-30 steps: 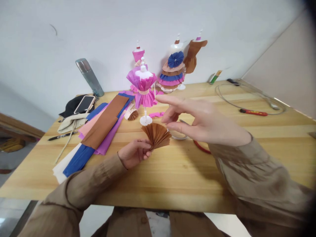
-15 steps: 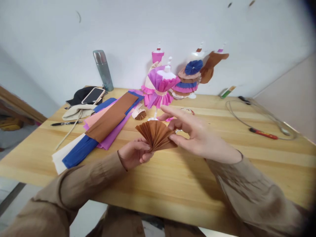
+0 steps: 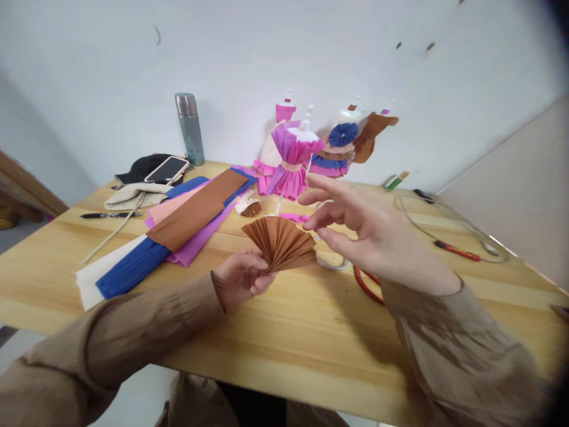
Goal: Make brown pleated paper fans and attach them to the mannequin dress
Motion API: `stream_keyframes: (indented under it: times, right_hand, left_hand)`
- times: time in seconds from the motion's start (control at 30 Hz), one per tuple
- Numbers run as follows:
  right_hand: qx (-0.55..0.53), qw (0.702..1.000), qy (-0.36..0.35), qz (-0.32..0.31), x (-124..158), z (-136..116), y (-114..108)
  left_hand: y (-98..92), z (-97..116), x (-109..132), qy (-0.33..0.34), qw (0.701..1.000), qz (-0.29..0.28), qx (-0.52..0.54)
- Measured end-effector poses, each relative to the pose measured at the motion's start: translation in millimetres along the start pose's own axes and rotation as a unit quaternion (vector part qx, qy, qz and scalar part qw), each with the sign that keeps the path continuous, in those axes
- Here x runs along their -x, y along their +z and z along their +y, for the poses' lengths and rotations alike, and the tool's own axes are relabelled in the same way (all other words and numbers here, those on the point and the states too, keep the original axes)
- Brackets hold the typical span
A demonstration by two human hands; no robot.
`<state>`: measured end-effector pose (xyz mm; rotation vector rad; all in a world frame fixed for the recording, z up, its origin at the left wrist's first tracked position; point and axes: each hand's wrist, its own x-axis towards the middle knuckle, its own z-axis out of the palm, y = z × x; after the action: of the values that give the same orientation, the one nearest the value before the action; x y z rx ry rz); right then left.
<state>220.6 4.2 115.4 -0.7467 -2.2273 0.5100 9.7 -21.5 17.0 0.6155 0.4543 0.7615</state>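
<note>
A brown pleated paper fan [image 3: 282, 240] is spread above the front of the table. My left hand [image 3: 246, 276] is closed on its gathered lower point, thumb on top. To the right of the fan, apart from it, my right hand [image 3: 355, 228] hovers with fingers curved and spread, holding nothing. Under it lie scissors with red handles [image 3: 367, 287], partly hidden by the hand. Just behind the fan stands a small white dress form [image 3: 306, 131] in a purple and pink paper dress. A little brown-and-cream paper piece [image 3: 249, 206] lies behind the fan.
Stacked paper strips [image 3: 195, 210] in brown, blue, pink and cream lie left. Behind them are a phone [image 3: 168, 171], a cap and a flask [image 3: 190, 130]. Several dressed forms [image 3: 344, 139] stand by the wall. A red-handled tool [image 3: 457, 250] and a cable [image 3: 402, 216] lie right.
My right hand has let go of the fan's right edge and moved right. My left hand still holds the fan. The camera view has shifted slightly, and the red scissor handle shows more.
</note>
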Motion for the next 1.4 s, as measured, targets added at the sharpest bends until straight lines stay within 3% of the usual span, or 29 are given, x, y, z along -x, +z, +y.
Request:
stream_keyframes:
  times: [0.13,0.23,0.4,0.67,0.87,1.03,1.4]
  right_hand:
    - [-0.025,0.995,-0.076,0.054,3,0,1]
    - [-0.052,0.992,-0.116,0.014,7,3,0]
    - [0.007,0.988,-0.151,-0.039,9,7,3]
    - [0.121,0.976,-0.175,-0.051,7,2,7]
    - [0.212,0.951,-0.218,-0.061,6,-3,6]
    - [0.287,0.925,-0.236,-0.073,7,-4,7]
    - [0.324,0.907,-0.257,-0.081,9,-1,2]
  left_hand:
    - [1.1,-1,0,0.009,1.000,-0.011,0.000]
    - [1.1,-2,1,0.010,1.000,-0.016,0.003]
    - [0.4,-2,1,0.006,1.000,-0.027,0.003]
    - [1.0,-2,-1,0.002,0.999,-0.036,-0.020]
    - [-0.4,-5,-1,-0.004,1.000,-0.019,-0.025]
    - [-0.3,-3,-1,-0.007,0.999,-0.036,-0.031]
    - [-1.0,-2,0,-0.007,0.999,-0.047,-0.005]
